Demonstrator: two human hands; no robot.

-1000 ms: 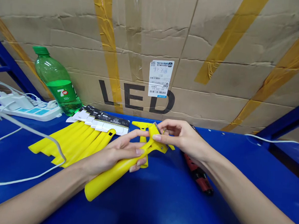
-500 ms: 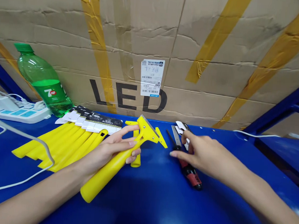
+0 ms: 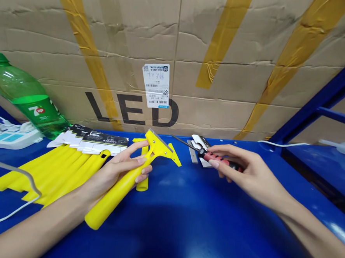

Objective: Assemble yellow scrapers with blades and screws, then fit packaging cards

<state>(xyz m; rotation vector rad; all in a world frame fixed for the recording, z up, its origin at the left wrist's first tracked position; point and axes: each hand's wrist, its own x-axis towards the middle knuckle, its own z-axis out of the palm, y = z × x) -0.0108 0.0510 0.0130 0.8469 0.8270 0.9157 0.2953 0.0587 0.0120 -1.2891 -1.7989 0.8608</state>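
My left hand [image 3: 122, 165] is wrapped round the handle of a yellow scraper [image 3: 114, 193], whose head with a metal blade strip and two screws points up and away. Behind it lies another yellow scraper part [image 3: 142, 181], partly hidden by my fingers. A small yellow bar [image 3: 175, 156] shows just past the scraper head. My right hand [image 3: 243, 168] grips the red and black handle of a screwdriver [image 3: 219, 159], its dark shaft aimed left toward the scraper head but apart from it. Beneath the screwdriver are a flat metal blade [image 3: 193, 153] and a black-and-white packet [image 3: 201, 142].
Several yellow scrapers with handles [image 3: 61, 173] lie at left, black-and-white cards [image 3: 101, 140] over their heads. Behind them stand a green soda bottle [image 3: 31, 101] and a white power strip [image 3: 12, 136] with cables. A large cardboard box [image 3: 220, 112] closes off the back of the blue table [image 3: 190, 223].
My right hand has taken hold of the screwdriver and lifted it from the table, turning its tip left. The left hand still holds the scraper. The view has swung to the right.
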